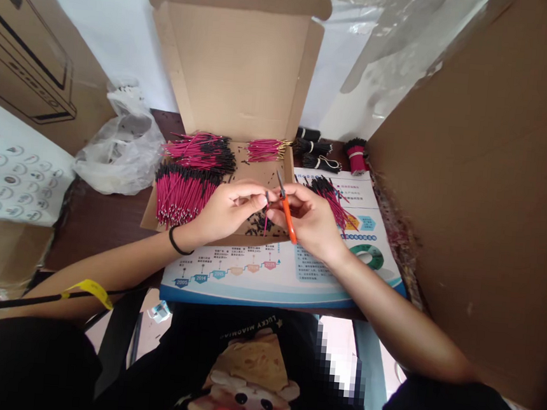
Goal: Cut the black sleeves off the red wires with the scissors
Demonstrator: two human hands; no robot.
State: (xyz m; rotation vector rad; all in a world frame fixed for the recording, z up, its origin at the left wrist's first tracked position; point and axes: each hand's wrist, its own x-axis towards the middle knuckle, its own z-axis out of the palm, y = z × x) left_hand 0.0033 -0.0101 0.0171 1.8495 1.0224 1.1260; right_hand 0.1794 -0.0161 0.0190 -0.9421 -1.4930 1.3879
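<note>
My left hand (227, 210) pinches a short pink wire (266, 220) that hangs down between both hands. My right hand (313, 221) is closed round an orange-handled cutter (286, 209) whose tip points up and left, beside the wire. Both hands hover over the front edge of an open cardboard box (240, 68). Inside the box lie bundles of pink and black wires (183, 191), with a smaller pink bundle (265, 149) at the back and black cut bits (257, 224) near the front.
A loose pile of pink and black wires (332, 194) lies on a printed sheet (267, 275) to the right. Tied black and red wire bundles (323, 152) sit behind it. A plastic bag (120, 147) is at left. Tall cardboard walls (481, 185) stand right.
</note>
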